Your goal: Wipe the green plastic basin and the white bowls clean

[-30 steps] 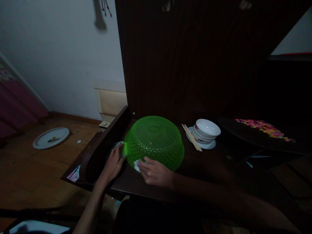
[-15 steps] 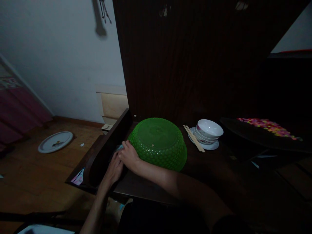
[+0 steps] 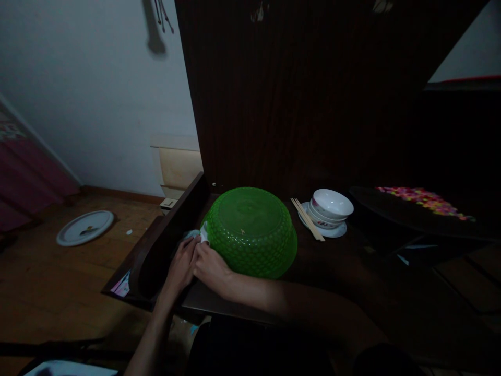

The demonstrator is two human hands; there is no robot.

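Pinching a white wad [image 3: 204,233] in the right hand [image 3: 211,269], against the left hand [image 3: 183,262] (cannot tell its grip), at the edge of the upturned green basin [image 3: 252,224] on the surface [image 3: 203,298]. Could shove the basin askew by overpressing.

Green basin [image 3: 250,230] — inverted, its flat oval base uppermost, the glossy sides closely textured and flaring to the rim — resting on the dark tabletop [image 3: 207,298]. At its left edge stands 1 crumpled white tissue [image 3: 204,233]; 1 pale blue-green piece [image 3: 191,234], partly hidden, lies just beside.
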